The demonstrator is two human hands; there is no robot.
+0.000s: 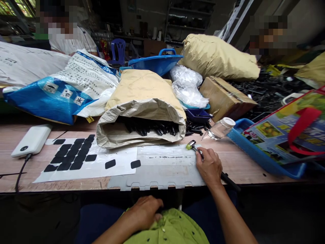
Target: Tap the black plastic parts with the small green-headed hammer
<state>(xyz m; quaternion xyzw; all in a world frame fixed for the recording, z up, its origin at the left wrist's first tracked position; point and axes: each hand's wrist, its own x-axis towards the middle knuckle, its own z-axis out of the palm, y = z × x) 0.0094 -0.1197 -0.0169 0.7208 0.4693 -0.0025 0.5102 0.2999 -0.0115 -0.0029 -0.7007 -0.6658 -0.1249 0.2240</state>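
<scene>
My right hand (209, 166) is closed around the shaft of a small hammer (231, 181) at the right end of the grey plastic sheet (165, 169). The hammer's metal head with a yellow-green face (189, 145) points left, and its black handle sticks out at the lower right. My left hand (147, 211) is below the table edge, over the green shirt (167, 230). Its finger and thumb are apart, with nothing visible between them. A white sheet (99, 169) with several black rounded pieces (68, 156) lies left of the grey sheet.
An open paper sack (149, 88) holds black parts (152, 128). Around it are a white power bank (33, 140), a blue-and-white sack (58, 95), a clear cup (219, 128), a cardboard box (225, 96) and a blue basket (266, 152). Two people sit beyond the piled goods.
</scene>
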